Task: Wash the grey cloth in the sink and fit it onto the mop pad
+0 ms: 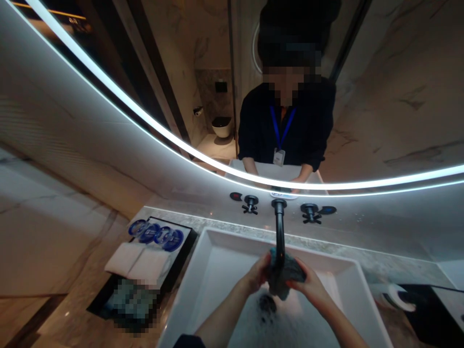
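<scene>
Left hand (261, 271) curled round one side of a bunched grey-green cloth (284, 282), right hand (305, 279) pinching the other, thumb across the front, both closed on it! The cloth sits right under the dark spout (279, 227), above the white basin (195, 270); whether it touches the spout, I can't tell. Crumpled as it is, no clear long axis, but its lower tip points down by the drain (267, 303). Lettering now: the blue round packets (172, 239) on the worktop tray (103, 302) carry white print, too small to read.
</scene>
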Action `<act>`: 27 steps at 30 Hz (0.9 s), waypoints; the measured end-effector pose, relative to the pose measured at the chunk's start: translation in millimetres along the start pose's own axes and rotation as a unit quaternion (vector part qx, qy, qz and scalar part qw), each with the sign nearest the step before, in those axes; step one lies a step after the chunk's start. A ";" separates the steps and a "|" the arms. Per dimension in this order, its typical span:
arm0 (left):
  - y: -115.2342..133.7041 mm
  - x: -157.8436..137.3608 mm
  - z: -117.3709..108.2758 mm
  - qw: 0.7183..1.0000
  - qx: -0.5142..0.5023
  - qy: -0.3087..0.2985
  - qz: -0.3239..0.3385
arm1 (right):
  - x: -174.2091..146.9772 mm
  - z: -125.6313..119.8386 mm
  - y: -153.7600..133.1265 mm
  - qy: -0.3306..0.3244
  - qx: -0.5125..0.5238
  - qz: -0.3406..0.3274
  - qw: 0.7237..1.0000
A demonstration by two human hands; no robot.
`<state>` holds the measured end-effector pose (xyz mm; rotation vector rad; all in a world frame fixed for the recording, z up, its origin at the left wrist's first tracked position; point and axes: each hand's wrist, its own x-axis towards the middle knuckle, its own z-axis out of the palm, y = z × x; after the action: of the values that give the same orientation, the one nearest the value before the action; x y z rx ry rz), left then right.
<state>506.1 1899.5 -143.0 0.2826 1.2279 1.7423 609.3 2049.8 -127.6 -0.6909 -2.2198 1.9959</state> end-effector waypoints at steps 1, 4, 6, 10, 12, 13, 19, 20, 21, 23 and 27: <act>4.3 -8.1 -6.8 1.000 -0.011 -0.013 0.001 | 3.1 7.3 -0.6 -0.010 0.011 0.003 1.000; 21.1 -29.6 -27.1 0.999 0.006 0.046 0.018 | 10.2 35.4 0.2 -0.071 0.053 -0.006 0.996; 33.6 -41.7 -39.8 0.992 0.025 0.119 0.031 | 16.3 56.0 5.4 -0.110 0.063 -0.022 0.992; 60.3 -64.9 -65.2 0.972 0.065 0.212 0.072 | 38.7 85.8 31.4 -0.063 0.038 -0.005 0.997; 73.5 -75.3 -76.8 0.963 0.083 0.240 0.085 | 49.2 91.6 49.7 -0.033 0.032 0.040 0.998; 79.3 -79.4 -81.8 0.960 0.090 0.250 0.086 | 52.2 92.9 58.9 -0.029 0.033 0.059 0.997; 96.0 -86.9 -92.5 0.943 0.118 0.302 0.071 | 40.3 125.1 95.7 -0.024 -0.030 0.031 0.999; 95.6 -86.6 -91.9 0.940 0.123 0.311 0.071 | 37.5 141.0 97.1 -0.040 -0.081 -0.006 0.996; 94.6 -86.4 -91.0 0.936 0.129 0.321 0.072 | 35.1 160.1 97.2 -0.066 -0.145 -0.048 0.986; 90.9 -87.2 -89.6 0.931 0.135 0.332 0.073 | 29.6 204.0 94.0 -0.133 -0.275 -0.128 0.944; 80.3 -94.6 -91.2 0.930 0.127 0.341 0.055 | 3.1 272.9 88.2 -0.249 -0.321 -0.196 0.892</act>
<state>451.7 1765.6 -89.8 -0.1309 1.9768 1.8406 535.5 1803.1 -253.8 0.3018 -3.0322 1.3240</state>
